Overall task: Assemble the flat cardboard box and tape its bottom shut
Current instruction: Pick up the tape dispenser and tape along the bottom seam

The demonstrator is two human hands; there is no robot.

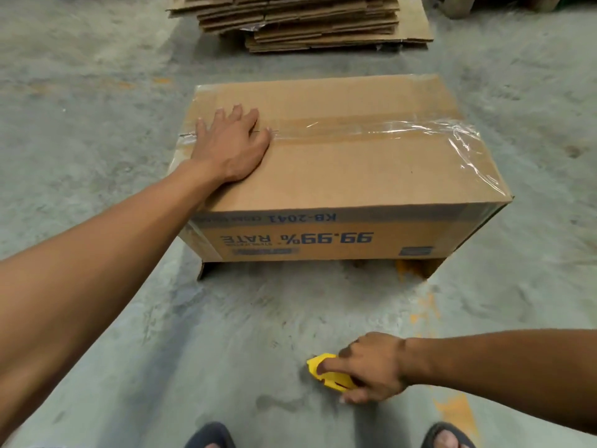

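Observation:
A brown cardboard box [355, 169] stands upside down on the concrete floor, its blue print reading inverted on the near side. Clear tape [371, 129] runs along the centre seam of its upward face and wrinkles over the right edge. My left hand [231, 145] lies flat, fingers spread, on the left end of that face, over the seam. Nearer to me, low at the right, my right hand [371, 367] grips a yellow tape cutter [326, 370] just above the floor, index finger stretched along it.
A stack of flat cardboard boxes [300, 21] lies on the floor behind the box. My two feet in dark sandals [210, 436] show at the bottom edge. Bare grey concrete floor [97, 108] with orange paint marks surrounds the box.

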